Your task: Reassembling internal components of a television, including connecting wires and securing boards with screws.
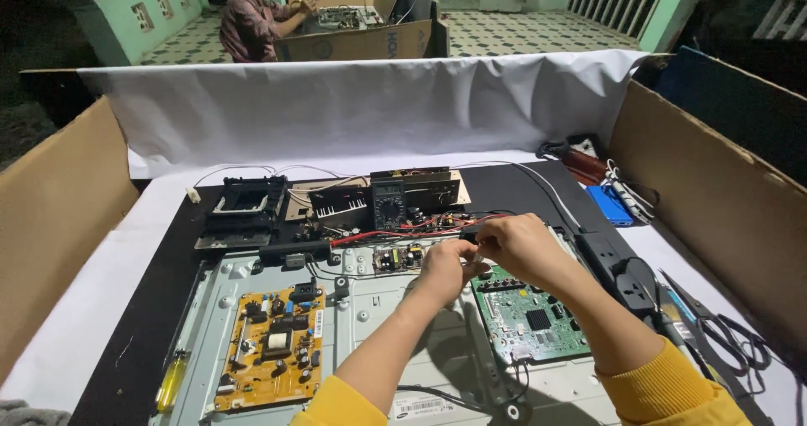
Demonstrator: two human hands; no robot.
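From the head view, the left hand and right hand meet with fingers pinched on a small part I cannot make out, above the green circuit board toward the tabletop's right edge, the yellow board and multimeter nearby

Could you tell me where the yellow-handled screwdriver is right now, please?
In the head view, the yellow-handled screwdriver lies at lower left on the black mat, just left of the orange circuit board.

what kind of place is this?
Likely an improvised electronics repair bench: an opened TV back panel with circuit boards, a multimeter, and cardboard walls round the table; another person works similarly behind.
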